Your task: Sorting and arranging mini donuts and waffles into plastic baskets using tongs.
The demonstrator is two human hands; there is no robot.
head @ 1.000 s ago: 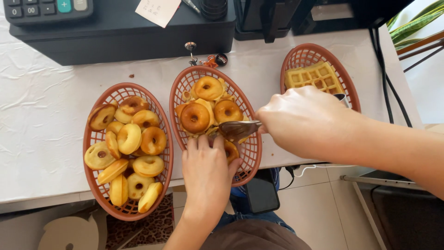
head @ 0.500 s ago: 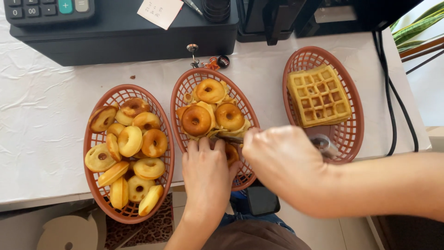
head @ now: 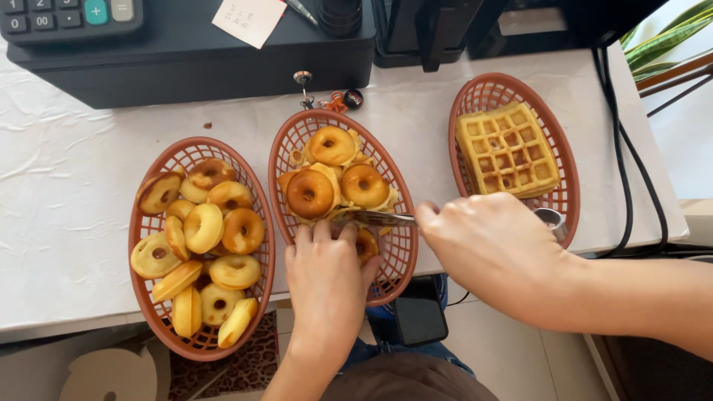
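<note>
Since half a second ago, right hand is drawing slightly back, baring more of the waffle. Head view: it is gripping metal tongs, tips lying over the middle basket beside the doughnuts. Left hand is resting on that basket's near end, fingers flat, grasping nothing. Risk, as judged: the basket is overhanging the counter edge; pressing down could tip it.

Tongs' handle hidden in right hand, donut half under left hand, cash register cropped.
</note>
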